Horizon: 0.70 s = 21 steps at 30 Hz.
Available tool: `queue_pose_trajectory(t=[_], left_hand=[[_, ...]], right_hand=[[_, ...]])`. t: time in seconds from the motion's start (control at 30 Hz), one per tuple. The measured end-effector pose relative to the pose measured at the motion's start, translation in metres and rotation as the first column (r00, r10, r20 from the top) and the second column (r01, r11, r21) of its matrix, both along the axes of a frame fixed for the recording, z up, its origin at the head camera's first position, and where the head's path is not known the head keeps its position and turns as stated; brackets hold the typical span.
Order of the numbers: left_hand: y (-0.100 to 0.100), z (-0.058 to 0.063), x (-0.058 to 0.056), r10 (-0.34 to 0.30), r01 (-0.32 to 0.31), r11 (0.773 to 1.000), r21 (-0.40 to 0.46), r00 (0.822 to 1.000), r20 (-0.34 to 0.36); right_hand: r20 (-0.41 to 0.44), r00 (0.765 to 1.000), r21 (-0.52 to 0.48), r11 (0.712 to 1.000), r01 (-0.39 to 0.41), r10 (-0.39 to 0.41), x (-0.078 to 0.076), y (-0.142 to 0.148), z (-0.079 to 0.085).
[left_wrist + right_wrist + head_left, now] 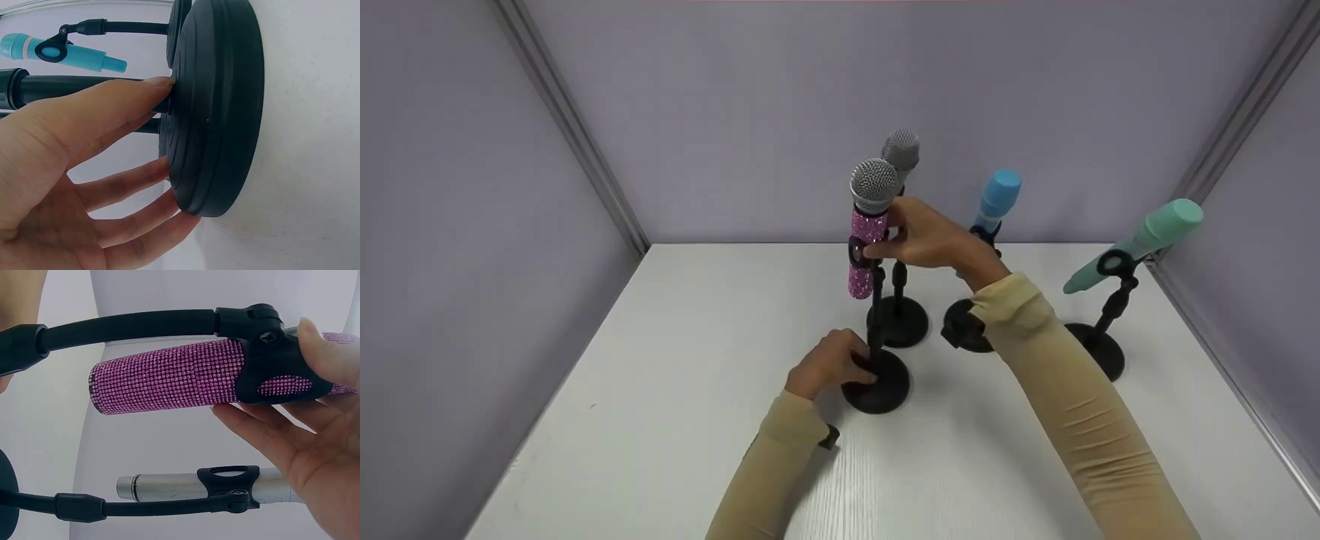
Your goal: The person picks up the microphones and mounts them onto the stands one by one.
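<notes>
A pink glittering microphone [869, 225] with a silver mesh head sits nearly upright in the black clip [270, 365] of a desk stand. My right hand [926, 234] holds the microphone at the clip, thumb on the clip and fingers behind the glittery body. Low on the same stand, my left hand [829, 365] grips the round black base [219, 112]. In the left wrist view its thumb lies by the foot of the pole and its other fingers touch the base's rim. The base stands on the white table [697, 337].
Close behind is a silver microphone [901, 150] on its own stand. To the right, a blue-topped microphone [1000, 196] and a turquoise one [1159, 232] sit tilted in black stands. Grey panels [780, 112] wall the table at the back and sides.
</notes>
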<state>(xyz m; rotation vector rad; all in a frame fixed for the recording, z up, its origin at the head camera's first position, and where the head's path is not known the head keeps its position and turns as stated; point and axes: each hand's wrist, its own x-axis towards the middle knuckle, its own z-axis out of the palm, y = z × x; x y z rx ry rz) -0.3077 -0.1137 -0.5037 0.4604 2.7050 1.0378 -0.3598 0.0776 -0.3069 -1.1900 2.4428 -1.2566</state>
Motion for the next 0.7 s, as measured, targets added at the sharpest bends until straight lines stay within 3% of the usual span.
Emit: queue_pose_trajectory(t=[0.7], left_hand=[[-0.0001, -0.0004, -0.0019, 0.004, -0.004, 1.0, 0.002, 1.0, 0.017]], right_hand=[[-0.024, 0.999, -0.008, 1.0, -0.03, 0.029, -0.0016, 0.0019, -0.0017]])
